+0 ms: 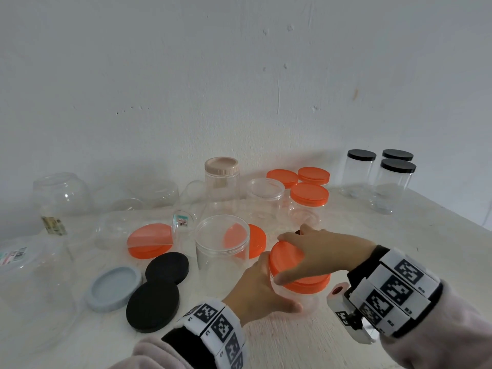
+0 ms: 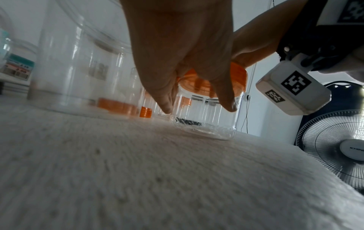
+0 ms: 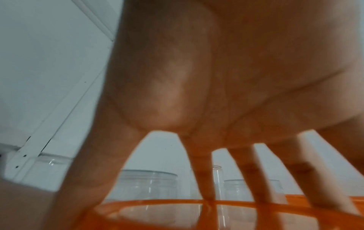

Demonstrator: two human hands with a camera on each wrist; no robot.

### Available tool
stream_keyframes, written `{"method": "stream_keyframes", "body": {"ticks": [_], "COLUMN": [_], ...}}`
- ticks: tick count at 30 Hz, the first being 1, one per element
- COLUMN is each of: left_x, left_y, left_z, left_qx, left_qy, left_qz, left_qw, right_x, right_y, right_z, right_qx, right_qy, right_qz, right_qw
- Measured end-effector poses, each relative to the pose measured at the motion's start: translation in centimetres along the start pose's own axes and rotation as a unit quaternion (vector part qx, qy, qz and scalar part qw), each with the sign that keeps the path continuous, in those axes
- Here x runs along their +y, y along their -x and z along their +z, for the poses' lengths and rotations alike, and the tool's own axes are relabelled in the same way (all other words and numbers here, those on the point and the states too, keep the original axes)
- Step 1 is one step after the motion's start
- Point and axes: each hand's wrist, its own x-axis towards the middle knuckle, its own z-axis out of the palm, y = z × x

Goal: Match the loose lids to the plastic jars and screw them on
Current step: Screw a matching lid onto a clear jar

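Right hand sits on top, gripping the orange lid; left hand holds the upright clear jar directly underneath.

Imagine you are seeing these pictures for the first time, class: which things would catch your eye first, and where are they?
First, the two hands at the near right: the right hand grips an orange lid from above, on a small clear jar that the left hand steadies. Next, the loose lids to the left: two black lids, a pale blue lid. Three black-lidded jars stand far right.
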Motion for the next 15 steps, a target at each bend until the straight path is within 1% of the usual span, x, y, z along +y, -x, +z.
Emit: {"method": "stream_keyframes", "body": {"ticks": [2,4,7,12,13,15], "left_x": [0.04,0.11,0.19,0.12,0.11,0.12], "left_y": [0.03,0.07,0.12,-0.02,-0.02,0.0], "left_z": [-0.06,-0.07,-0.04,0.03,0.01,0.03], "left_qx": [0.0,0.001,0.003,0.009,0.009,0.005], "left_qy": [-0.004,-0.006,-0.013,-0.022,-0.021,-0.015], "left_qz": [0.001,0.003,0.003,-0.001,-0.001,0.001], "left_qw": [1.0,1.0,1.0,1.0,1.0,1.0], "right_x": [0.09,0.23,0.42,0.16,0.16,0.24], "right_y": [0.14,0.27,0.2,-0.3,-0.41,-0.44], "right_z": [-0.29,-0.65,-0.96,-0.55,-0.53,-0.78], "right_qx": [-0.021,-0.041,-0.044,-0.002,0.0,-0.021], "right_qy": [0.004,-0.004,-0.02,0.001,0.007,0.023], "right_qz": [-0.013,-0.043,-0.067,-0.037,-0.031,-0.031], "right_qw": [1.0,0.998,0.997,0.999,1.0,0.999]}}
